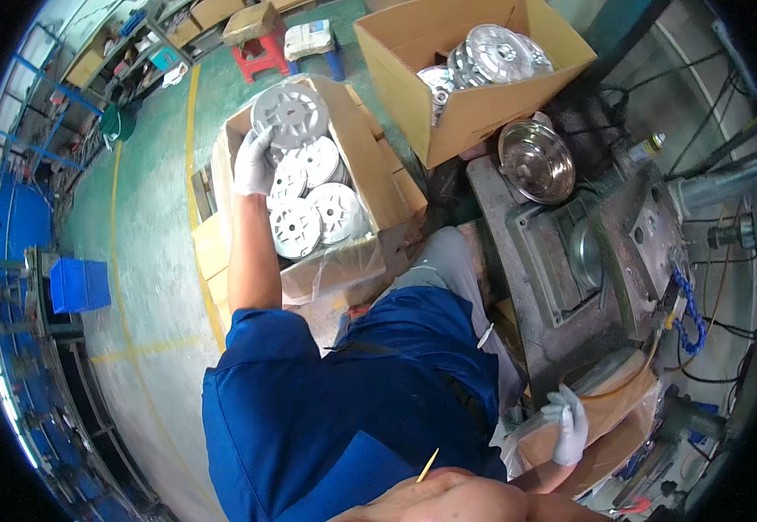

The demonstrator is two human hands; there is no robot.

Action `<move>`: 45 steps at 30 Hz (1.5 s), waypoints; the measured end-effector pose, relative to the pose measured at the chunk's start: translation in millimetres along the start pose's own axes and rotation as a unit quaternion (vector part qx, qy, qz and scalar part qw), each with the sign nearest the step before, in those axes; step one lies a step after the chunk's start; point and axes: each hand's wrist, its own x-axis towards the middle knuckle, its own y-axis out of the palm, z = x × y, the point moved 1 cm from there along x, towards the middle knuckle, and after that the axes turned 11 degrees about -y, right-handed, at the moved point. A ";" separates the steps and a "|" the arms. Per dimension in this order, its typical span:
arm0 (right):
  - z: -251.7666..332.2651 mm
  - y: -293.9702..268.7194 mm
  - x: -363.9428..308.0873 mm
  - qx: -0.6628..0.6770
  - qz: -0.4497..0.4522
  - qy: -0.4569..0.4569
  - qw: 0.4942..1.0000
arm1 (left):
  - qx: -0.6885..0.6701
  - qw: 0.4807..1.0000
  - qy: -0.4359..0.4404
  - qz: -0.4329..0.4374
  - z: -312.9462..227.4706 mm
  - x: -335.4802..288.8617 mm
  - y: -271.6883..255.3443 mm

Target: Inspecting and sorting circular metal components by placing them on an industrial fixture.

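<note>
My left hand (pixel 254 165), in a pale glove, grips the near-left rim of a round grey metal disc (pixel 290 116) with a ring of cut-outs. The disc is raised over an open cardboard box (pixel 364 170) on the left, lined with clear plastic. Several similar silver discs (pixel 337 211) lie in that box. My right hand (pixel 567 424), gloved too, hovers at the lower right with its fingers apart and slightly bent. I see nothing in it. Just beside it are a thin orange hose (pixel 626 383) and a plastic-lined carton (pixel 552 445).
A heavy metal machine (pixel 561 252) stands on the right, with a shiny steel bowl (pixel 536 161) at its far end. Beyond is another carton (pixel 448 130) holding several metal discs. Red and blue-legged stools (pixel 259 56) stand farther back; a blue bin (pixel 80 284) is at far left.
</note>
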 end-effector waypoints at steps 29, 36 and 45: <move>4.3 67.8 95.7 0.571 -0.143 -0.127 0.799 | 0.352 0.800 -0.168 0.456 195.9 -188.2 367.8; -19.1 49.5 70.3 0.332 -0.079 -0.109 0.934 | 0.271 0.829 -0.110 0.477 191.1 -119.8 422.5; -95.3 78.4 4.2 0.262 -0.158 0.066 0.950 | 0.443 0.810 -0.044 0.382 235.4 -62.8 524.8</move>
